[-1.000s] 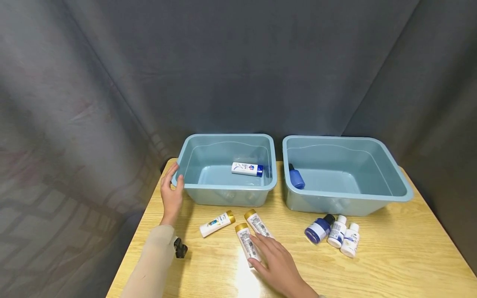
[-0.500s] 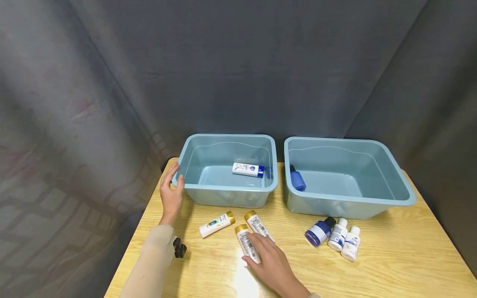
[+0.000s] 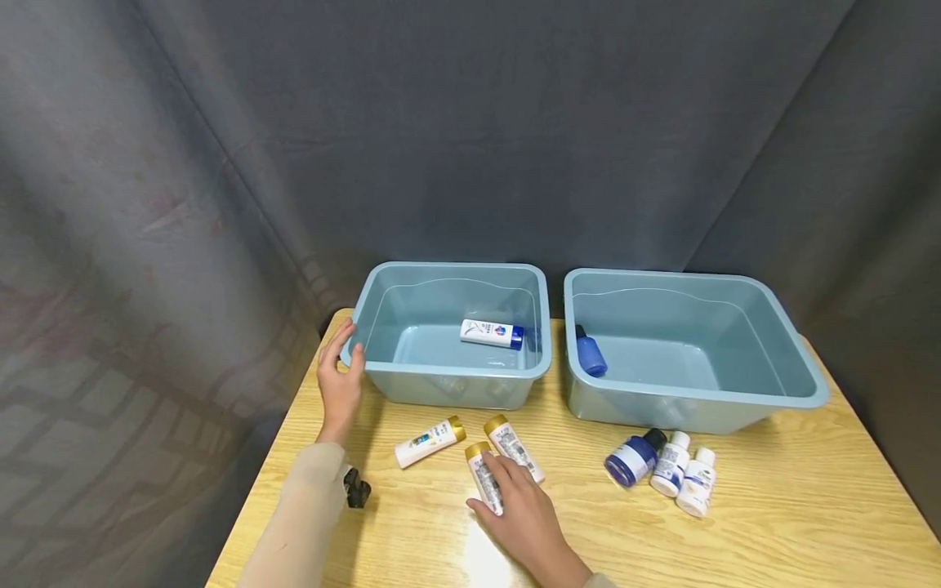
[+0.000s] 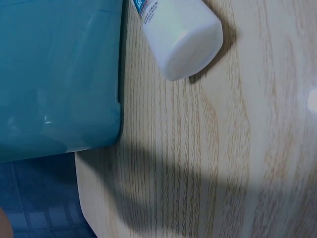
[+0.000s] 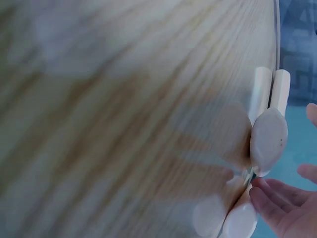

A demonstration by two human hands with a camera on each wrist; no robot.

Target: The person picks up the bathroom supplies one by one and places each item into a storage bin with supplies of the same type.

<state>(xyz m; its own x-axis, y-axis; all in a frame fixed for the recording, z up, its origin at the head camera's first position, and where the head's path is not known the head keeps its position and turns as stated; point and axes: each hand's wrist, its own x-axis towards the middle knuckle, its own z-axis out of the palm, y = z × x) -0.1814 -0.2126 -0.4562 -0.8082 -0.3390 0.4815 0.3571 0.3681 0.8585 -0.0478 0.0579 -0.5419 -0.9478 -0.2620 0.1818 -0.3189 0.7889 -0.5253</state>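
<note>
Right hand [image 3: 520, 516] in front of the left bin [image 3: 452, 369], thumb and fingers spread – whether they press yet, I can't tell – and the middle gold-capped bottle [image 3: 483, 480] lies by its fingertips, binward and left of the palm. Left hand [image 3: 341, 384], fingers parted, rests at the bin's left rim – so the right is nearer. Bottle lying flat, long axis running towards the bin, gold cap [image 3: 477, 449] pointing binward and slightly left.
</note>
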